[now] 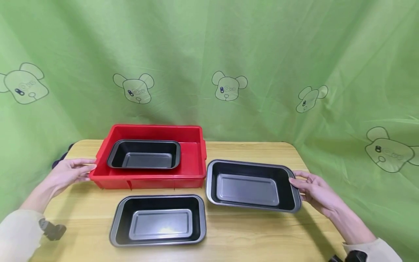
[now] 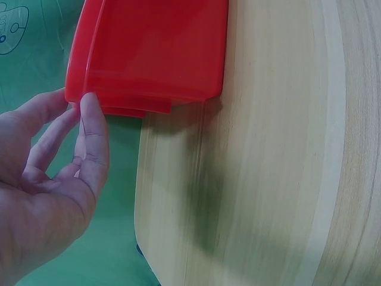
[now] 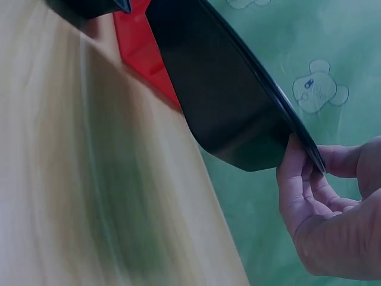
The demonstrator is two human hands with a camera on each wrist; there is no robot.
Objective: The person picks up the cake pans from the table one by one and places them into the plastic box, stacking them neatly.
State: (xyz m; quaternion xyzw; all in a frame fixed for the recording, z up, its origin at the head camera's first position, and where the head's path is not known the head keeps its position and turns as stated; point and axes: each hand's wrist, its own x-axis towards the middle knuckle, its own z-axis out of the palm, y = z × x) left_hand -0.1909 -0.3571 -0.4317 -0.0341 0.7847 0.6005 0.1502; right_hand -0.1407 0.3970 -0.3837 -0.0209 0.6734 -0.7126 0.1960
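My right hand [image 1: 314, 191] pinches the right-end rim of a dark loaf pan [image 1: 247, 189], thumb on the inside and fingers beneath. In the right wrist view that pan [image 3: 220, 83] hangs above the tabletop, its outer side showing. At the left, my left hand [image 1: 70, 171] pinches the near left corner of a red plastic bin [image 1: 150, 182] between thumb and fingers. The left wrist view has the fingertips right at the bin's rim [image 2: 77, 89]. Inside the bin, toward its left side, sits a second loaf pan [image 1: 144, 154]. Another loaf pan [image 1: 158, 220] lies in front of the bin.
A light wooden table [image 1: 255, 236] bears the bin and the front pan. Behind and at both sides hangs a green curtain [image 1: 183, 43] printed with bear heads. The held pan's left end comes close to the bin's right wall.
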